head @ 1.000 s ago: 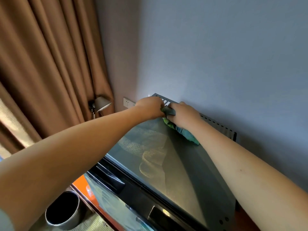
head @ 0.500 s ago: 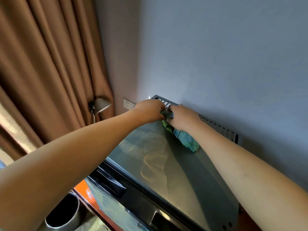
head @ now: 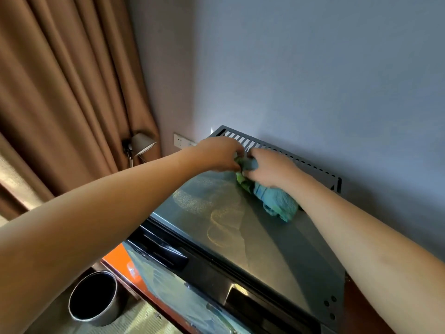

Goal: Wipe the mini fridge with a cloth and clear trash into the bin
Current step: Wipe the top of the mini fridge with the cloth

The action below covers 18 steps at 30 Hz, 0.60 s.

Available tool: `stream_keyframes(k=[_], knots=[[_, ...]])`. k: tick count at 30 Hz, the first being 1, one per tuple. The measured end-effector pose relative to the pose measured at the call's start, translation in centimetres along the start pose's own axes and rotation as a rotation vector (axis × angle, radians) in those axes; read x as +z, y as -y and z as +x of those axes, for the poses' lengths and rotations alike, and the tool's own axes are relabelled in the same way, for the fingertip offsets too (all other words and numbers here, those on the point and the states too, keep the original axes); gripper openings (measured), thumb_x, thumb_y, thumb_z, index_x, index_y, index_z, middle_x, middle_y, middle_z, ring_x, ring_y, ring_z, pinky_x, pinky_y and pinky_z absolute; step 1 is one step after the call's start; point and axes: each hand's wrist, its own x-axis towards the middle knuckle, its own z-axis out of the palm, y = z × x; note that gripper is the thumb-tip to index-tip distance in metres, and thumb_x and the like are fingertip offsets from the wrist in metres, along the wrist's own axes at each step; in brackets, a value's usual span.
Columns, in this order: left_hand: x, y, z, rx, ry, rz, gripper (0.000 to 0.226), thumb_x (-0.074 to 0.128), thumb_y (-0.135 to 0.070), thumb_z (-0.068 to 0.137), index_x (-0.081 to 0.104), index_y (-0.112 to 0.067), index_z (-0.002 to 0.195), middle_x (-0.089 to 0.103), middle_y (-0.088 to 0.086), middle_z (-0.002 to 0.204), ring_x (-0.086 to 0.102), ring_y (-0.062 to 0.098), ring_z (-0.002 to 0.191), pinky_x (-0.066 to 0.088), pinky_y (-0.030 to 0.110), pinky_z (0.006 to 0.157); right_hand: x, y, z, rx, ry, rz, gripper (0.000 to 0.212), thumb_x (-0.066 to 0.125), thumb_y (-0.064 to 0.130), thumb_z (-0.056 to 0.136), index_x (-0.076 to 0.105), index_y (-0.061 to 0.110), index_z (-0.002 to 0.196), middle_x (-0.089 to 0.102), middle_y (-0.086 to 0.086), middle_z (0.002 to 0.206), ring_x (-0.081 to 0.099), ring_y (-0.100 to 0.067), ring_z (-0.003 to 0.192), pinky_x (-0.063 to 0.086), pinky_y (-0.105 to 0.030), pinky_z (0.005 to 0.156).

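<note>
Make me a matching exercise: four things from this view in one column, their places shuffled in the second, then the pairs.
Things
1. cloth
2. bin
3. lamp
4. vent grille

Places
A. on the floor, lower left
B. along the back edge of the mini fridge, against the wall
C. beside the curtain
D. bunched on the fridge top, gripped by the left hand and right hand

Pairs: 1-D, 2-A, 3-C, 4-B

Brown curtain (head: 60,104) left, lamp (head: 142,143) & wall socket (head: 179,141) beside it.
</note>
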Motion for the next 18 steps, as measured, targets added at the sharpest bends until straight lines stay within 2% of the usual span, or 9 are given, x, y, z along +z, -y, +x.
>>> stream_keyframes(k=[2, 4, 7, 9, 12, 14, 16, 18], knots=[[0.1, 0.2, 0.4, -0.029, -0.038, -0.011, 0.034, 0.072, -0.04, 0.088, 0.066, -0.029, 0.119, 0.062, -0.007, 0.106, 0.054, 0.015, 0.089, 0.036, 0.027, 0.061, 0.3, -0.1, 0.8, 0.044, -0.077, -0.014, 0.026, 0.052, 0.048, 0.088, 0.051, 0.023, 0.095, 0.063, -0.003, 0.093, 0.06, -0.022, 0.076, 0.051, -0.038, 0.064], [0.1, 0.1, 0.3, -0.022, -0.03, -0.034, 0.034, 0.074, -0.04, 0.087, 0.066, -0.029, 0.119, 0.06, -0.008, 0.105, 0.054, 0.015, 0.09, 0.035, 0.025, 0.059, 0.6, 0.1, 0.4, 0.047, -0.083, -0.05, 0.028, 0.051, 0.049, 0.089, 0.047, 0.022, 0.096, 0.061, -0.005, 0.099, 0.06, -0.025, 0.082, 0.052, -0.041, 0.068], [-0.1, 0.1, -0.8, 0.0, 0.017, -0.058, 0.026, 0.078, -0.039, 0.084, 0.066, -0.029, 0.104, 0.061, -0.009, 0.097, 0.053, 0.008, 0.079, 0.037, 0.023, 0.06, 0.7, 0.4, -1.3, 0.012, -0.022, -0.048, 0.034, 0.056, 0.046, 0.091, 0.048, 0.022, 0.112, 0.058, -0.008, 0.112, 0.06, -0.029, 0.095, 0.051, -0.04, 0.074], [-0.2, 0.0, -2.2, 0.043, 0.102, -0.049, 0.028, 0.08, -0.041, 0.081, 0.065, -0.026, 0.098, 0.062, -0.007, 0.091, 0.054, 0.009, 0.076, 0.04, 0.026, 0.062, 0.6, 0.9, -3.2, -0.031, 0.052, -0.002, 0.038, 0.059, 0.046, 0.088, 0.047, 0.026, 0.118, 0.057, -0.006, 0.11, 0.061, -0.025, 0.088, 0.051, -0.037, 0.069], [0.5, 0.2, -3.7, 0.113, 0.165, -0.002, 0.032, 0.079, -0.047, 0.079, 0.061, -0.029, 0.097, 0.065, -0.008, 0.092, 0.061, 0.014, 0.08, 0.043, 0.03, 0.064, 1.1, 1.2, -5.3, -0.087, 0.121, -0.033, 0.05, 0.06, 0.049, 0.088, 0.042, 0.034, 0.133, 0.053, -0.003, 0.113, 0.062, -0.026, 0.092, 0.053, -0.039, 0.079], [0.7, 0.1, -3.8, 0.13, 0.146, 0.027, 0.034, 0.078, -0.049, 0.081, 0.06, -0.03, 0.103, 0.064, -0.01, 0.089, 0.06, 0.012, 0.077, 0.041, 0.029, 0.062, 0.9, 1.4, -5.2, -0.108, 0.116, -0.059, 0.055, 0.061, 0.048, 0.089, 0.043, 0.033, 0.138, 0.054, -0.002, 0.115, 0.064, -0.023, 0.091, 0.054, -0.038, 0.078], [0.4, 0.3, -3.3, 0.107, 0.092, 0.075, 0.034, 0.075, -0.049, 0.083, 0.061, -0.031, 0.107, 0.06, -0.012, 0.085, 0.056, 0.009, 0.073, 0.04, 0.03, 0.062, 0.5, 1.5, -3.8, -0.119, 0.088, -0.023, 0.047, 0.062, 0.045, 0.087, 0.051, 0.028, 0.129, 0.061, 0.0, 0.109, 0.066, -0.017, 0.079, 0.056, -0.037, 0.072], [0.0, 0.4, -2.9, 0.052, 0.026, 0.098, 0.03, 0.072, -0.048, 0.085, 0.063, -0.028, 0.106, 0.06, -0.01, 0.086, 0.056, 0.011, 0.075, 0.045, 0.032, 0.064, 0.3, 1.6, -2.4, -0.078, 0.036, 0.022, 0.036, 0.063, 0.044, 0.086, 0.056, 0.026, 0.116, 0.064, 0.003, 0.099, 0.065, -0.015, 0.077, 0.055, -0.037, 0.069]])
